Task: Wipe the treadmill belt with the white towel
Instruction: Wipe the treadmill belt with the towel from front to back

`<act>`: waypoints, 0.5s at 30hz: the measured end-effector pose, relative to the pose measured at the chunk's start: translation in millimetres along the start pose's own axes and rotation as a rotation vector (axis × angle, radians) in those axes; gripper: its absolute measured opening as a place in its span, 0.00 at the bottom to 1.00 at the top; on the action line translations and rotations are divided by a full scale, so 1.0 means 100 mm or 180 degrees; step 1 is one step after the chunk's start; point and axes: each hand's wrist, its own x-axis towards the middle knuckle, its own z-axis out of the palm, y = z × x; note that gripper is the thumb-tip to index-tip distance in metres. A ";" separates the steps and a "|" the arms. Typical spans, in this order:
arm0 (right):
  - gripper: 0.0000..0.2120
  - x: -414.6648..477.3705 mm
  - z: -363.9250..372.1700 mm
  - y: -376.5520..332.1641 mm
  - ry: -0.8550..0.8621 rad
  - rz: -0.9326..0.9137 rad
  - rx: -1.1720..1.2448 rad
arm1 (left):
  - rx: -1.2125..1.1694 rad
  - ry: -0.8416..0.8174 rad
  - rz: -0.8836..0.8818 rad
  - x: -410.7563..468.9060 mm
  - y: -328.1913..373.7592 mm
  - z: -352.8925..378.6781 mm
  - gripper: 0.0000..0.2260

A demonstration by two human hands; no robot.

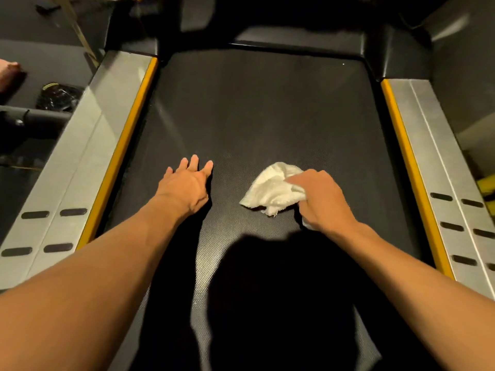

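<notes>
Pressing the towel onto the belt

Reaching forward over the dark treadmill belt [254,108], both bare arms stretch toward 12 o'clock. The right hand [322,199] sits near the middle of the belt, slightly toward 3 o'clock, its fingers [296,180] curled and closed around the white towel [270,190]. That towel is crumpled into a loose bunch lying on the belt surface; most of it spills out from the hand toward 9 o'clock, and a small scrap shows beneath the wrist side of the hand. The left hand [187,183] rests flat on the belt, palm down, on the 9 o'clock side of the towel and clear of it, holding nothing, with its fingers spread wide and pointing toward 12 o'clock. A yellow strip [126,145] runs along the belt edge at 9 o'clock, with a grey side rail [80,167] just outside it bearing dark oval pads; a matching strip and rail run along the 3 o'clock edge. A black motor cover [300,38] closes the belt at 12 o'clock. A heavy shadow covers the belt at 6 o'clock, between the forearms
</notes>
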 end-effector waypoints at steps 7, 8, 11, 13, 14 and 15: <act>0.18 0.18 -0.03 0.37 0.0586 0.1183 0.0063 | -0.0051 0.0031 -0.0036 -0.03 0.01 0.00 0.34; 0.19 0.09 0.01 0.27 0.0385 0.0911 -0.0058 | -0.0055 0.0054 -0.0027 -0.03 0.01 -0.01 0.33; 0.17 -0.25 0.08 0.01 -0.0206 -0.0045 0.0178 | -0.0095 0.0175 0.0000 -0.07 0.01 -0.01 0.32; 0.15 -0.24 -0.01 0.06 -0.0102 0.0007 0.0269 | -0.0035 0.0313 0.0044 -0.10 0.02 0.02 0.31; 0.13 -0.16 -0.07 0.14 0.0098 0.0206 0.0169 | -0.0016 0.0370 0.0068 -0.12 0.02 0.03 0.31; 0.13 -0.07 -0.13 0.26 0.0290 0.0389 0.0035 | -0.0018 0.0420 0.0102 -0.14 0.04 0.04 0.30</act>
